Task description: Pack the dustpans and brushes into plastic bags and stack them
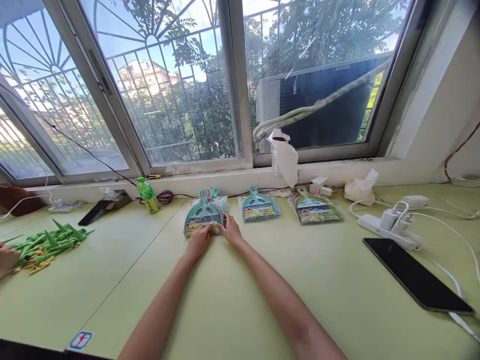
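The dustpan stack (204, 212) is touched at its near side by the left hand (200, 239) and the right hand (231, 231); whether it is grasped cannot be told.

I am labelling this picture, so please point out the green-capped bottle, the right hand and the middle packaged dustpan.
Green-capped bottle (149, 196): head view, middle of its body.
Right hand (232, 232): head view, back of the hand.
Middle packaged dustpan (259, 205): head view, middle of its wide part.
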`<state>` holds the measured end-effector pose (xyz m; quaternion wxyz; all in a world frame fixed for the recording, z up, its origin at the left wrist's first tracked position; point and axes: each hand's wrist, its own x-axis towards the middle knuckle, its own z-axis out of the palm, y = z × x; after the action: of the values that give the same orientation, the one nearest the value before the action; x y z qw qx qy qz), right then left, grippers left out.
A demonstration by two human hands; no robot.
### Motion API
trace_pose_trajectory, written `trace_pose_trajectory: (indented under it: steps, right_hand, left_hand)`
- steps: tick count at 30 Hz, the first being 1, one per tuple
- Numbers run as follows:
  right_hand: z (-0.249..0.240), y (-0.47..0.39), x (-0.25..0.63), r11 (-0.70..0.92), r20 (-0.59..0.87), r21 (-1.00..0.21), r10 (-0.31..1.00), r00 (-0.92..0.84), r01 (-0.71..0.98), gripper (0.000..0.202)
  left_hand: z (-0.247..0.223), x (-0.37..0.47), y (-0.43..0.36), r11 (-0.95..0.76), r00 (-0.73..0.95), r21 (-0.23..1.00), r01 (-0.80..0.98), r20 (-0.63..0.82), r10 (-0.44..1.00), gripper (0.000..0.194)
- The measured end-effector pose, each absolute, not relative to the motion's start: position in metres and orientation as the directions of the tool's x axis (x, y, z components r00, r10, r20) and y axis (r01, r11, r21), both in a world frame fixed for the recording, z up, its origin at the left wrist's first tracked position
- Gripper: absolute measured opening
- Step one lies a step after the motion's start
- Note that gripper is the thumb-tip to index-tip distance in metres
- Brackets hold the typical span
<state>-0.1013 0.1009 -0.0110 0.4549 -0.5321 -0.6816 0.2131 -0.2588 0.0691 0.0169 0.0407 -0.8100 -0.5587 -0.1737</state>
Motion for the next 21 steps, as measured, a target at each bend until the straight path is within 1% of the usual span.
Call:
trace_pose_trajectory:
  steps: [2, 4, 5, 6, 7, 8, 10, 12, 13, 14, 15, 17, 19, 21]
  right_hand:
    - [-0.007, 0.095, -0.1, 0.421, 0.498, -0.753, 0.867, 0.02, 0.505, 0.042]
    - [-0.001, 0.09, -0.091, 0.517, 0.638, -0.682, 0.766, 0.075, 0.518, 0.033]
    - [0.003, 0.089, -0.082, 0.544, 0.696, -0.634, 0.711, 0.099, 0.549, 0.033]
    - [0.005, 0.089, -0.07, 0.557, 0.733, -0.573, 0.676, 0.072, 0.601, 0.033]
    - [0.007, 0.09, -0.054, 0.555, 0.754, -0.507, 0.656, 0.028, 0.659, 0.033]
    - [0.006, 0.092, -0.035, 0.515, 0.76, -0.471, 0.649, 0.032, 0.716, 0.033]
    - [0.002, 0.098, 0.008, 0.317, 0.73, -0.469, 0.665, 0.159, 0.825, 0.034]
    - [-0.006, 0.102, 0.05, 0.094, 0.662, -0.46, 0.699, 0.271, 0.883, 0.04]
    - [-0.009, 0.103, 0.068, 0.015, 0.616, -0.434, 0.734, 0.285, 0.901, 0.043]
    - [-0.012, 0.103, 0.084, -0.028, 0.559, -0.403, 0.784, 0.27, 0.915, 0.045]
    - [-0.014, 0.102, 0.096, -0.015, 0.494, -0.361, 0.845, 0.205, 0.932, 0.047]
    - [-0.017, 0.099, 0.112, 0.049, 0.403, -0.296, 0.912, 0.078, 0.954, 0.048]
    - [-0.019, 0.092, 0.12, 0.105, 0.377, -0.261, 0.926, 0.001, 0.96, 0.046]
    - [-0.022, 0.082, 0.122, 0.135, 0.388, -0.244, 0.921, -0.031, 0.96, 0.045]
  left_hand:
    - [0.016, -0.264, 0.072, -0.359, 0.299, 0.146, 0.922, 0.322, 0.898, 0.022]
    - [0.017, -0.269, 0.074, -0.338, 0.28, 0.15, 0.929, 0.314, 0.907, 0.021]
    - [0.018, -0.27, 0.074, -0.33, 0.274, 0.144, 0.933, 0.31, 0.91, 0.021]
    - [0.018, -0.27, 0.074, -0.324, 0.272, 0.134, 0.936, 0.308, 0.912, 0.02]
    - [0.019, -0.27, 0.073, -0.322, 0.273, 0.123, 0.939, 0.306, 0.912, 0.02]
    - [0.019, -0.269, 0.072, -0.322, 0.276, 0.115, 0.94, 0.303, 0.912, 0.021]
    - [0.019, -0.267, 0.072, -0.33, 0.287, 0.101, 0.939, 0.301, 0.909, 0.021]
    - [0.017, -0.266, 0.072, -0.334, 0.292, 0.095, 0.938, 0.304, 0.907, 0.021]
    - [0.017, -0.265, 0.072, -0.334, 0.291, 0.094, 0.938, 0.308, 0.906, 0.021]
    - [0.016, -0.265, 0.073, -0.33, 0.287, 0.094, 0.939, 0.312, 0.906, 0.021]
    - [0.016, -0.265, 0.073, -0.325, 0.282, 0.095, 0.941, 0.313, 0.907, 0.021]
    - [0.016, -0.265, 0.072, -0.317, 0.276, 0.087, 0.944, 0.313, 0.909, 0.022]
    - [0.016, -0.264, 0.072, -0.311, 0.277, 0.071, 0.948, 0.305, 0.911, 0.022]
    - [0.017, -0.264, 0.071, -0.309, 0.279, 0.057, 0.949, 0.299, 0.912, 0.023]
